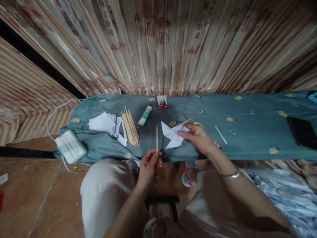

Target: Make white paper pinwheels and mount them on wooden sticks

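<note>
My left hand is closed round a thin wooden stick, held upright at the near edge of the blue cloth-covered table. My right hand pinches the middle of a white folded paper pinwheel, which rests just above the cloth, right of the stick. A small pin shows at the pinwheel's centre by my fingertips. The stick's tip stands a little left of the pinwheel, apart from it.
A bundle of wooden sticks and a heap of white paper pieces lie at left. A glue stick and a small red box of pins lie behind. A white device sits at the left corner, a dark phone at right.
</note>
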Action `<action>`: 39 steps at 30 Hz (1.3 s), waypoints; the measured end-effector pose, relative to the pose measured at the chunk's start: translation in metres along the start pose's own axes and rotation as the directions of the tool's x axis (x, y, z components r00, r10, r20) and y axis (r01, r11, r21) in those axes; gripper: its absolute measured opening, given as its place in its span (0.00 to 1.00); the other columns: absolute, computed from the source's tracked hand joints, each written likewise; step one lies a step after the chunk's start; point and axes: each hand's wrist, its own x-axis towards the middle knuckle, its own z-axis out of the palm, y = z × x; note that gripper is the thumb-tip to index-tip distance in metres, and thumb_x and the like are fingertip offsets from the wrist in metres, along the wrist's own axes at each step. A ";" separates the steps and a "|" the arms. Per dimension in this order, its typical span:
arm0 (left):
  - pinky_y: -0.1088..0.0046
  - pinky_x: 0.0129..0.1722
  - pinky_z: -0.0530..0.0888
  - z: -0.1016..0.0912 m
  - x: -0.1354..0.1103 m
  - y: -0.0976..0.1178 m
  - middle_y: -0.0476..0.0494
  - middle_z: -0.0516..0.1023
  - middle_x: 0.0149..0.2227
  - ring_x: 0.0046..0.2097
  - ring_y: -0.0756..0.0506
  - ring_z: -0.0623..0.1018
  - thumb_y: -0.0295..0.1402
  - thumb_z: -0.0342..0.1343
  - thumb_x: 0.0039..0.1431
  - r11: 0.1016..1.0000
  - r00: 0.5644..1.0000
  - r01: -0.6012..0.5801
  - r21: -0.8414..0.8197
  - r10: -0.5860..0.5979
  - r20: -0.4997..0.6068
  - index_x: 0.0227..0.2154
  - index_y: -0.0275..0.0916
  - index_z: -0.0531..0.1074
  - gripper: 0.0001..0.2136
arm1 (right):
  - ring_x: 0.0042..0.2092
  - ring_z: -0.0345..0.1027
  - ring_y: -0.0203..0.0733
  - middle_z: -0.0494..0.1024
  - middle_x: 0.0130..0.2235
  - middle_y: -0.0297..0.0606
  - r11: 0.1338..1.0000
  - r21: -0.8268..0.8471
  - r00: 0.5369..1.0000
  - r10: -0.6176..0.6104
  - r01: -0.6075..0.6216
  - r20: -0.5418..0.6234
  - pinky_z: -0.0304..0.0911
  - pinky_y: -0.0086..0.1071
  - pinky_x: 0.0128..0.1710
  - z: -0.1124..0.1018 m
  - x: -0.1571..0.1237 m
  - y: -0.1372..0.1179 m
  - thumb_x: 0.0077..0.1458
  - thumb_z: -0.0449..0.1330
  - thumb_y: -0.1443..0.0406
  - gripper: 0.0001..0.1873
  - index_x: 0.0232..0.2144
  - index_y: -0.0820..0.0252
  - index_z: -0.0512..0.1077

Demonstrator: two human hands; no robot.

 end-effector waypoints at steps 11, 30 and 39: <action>0.80 0.24 0.62 -0.006 -0.011 -0.053 0.53 0.70 0.18 0.22 0.55 0.66 0.47 0.71 0.40 0.981 0.982 0.186 -0.049 -0.187 -0.020 0.30 0.35 0.78 0.20 | 0.34 0.73 0.36 0.80 0.32 0.34 0.774 -0.615 0.981 -0.042 0.152 0.189 0.66 0.28 0.36 0.013 -0.032 0.036 0.57 0.61 0.64 0.05 0.35 0.58 0.76; 0.78 0.32 0.70 -0.014 -0.009 -0.063 0.49 0.78 0.26 0.28 0.52 0.73 0.48 0.71 0.42 0.957 0.953 0.289 0.022 -0.285 -0.098 0.32 0.39 0.82 0.19 | 0.39 0.75 0.38 0.80 0.36 0.36 0.506 -0.782 0.924 -0.300 0.364 0.236 0.70 0.30 0.41 0.011 -0.019 0.045 0.56 0.55 0.74 0.11 0.39 0.56 0.72; 0.76 0.33 0.72 -0.013 -0.008 -0.057 0.45 0.82 0.31 0.29 0.51 0.74 0.47 0.71 0.42 0.950 0.947 0.307 0.053 -0.300 -0.116 0.32 0.39 0.82 0.18 | 0.38 0.75 0.38 0.81 0.36 0.37 0.432 -0.780 0.871 -0.401 0.453 0.284 0.70 0.30 0.41 0.014 -0.015 0.048 0.61 0.55 0.72 0.08 0.41 0.57 0.71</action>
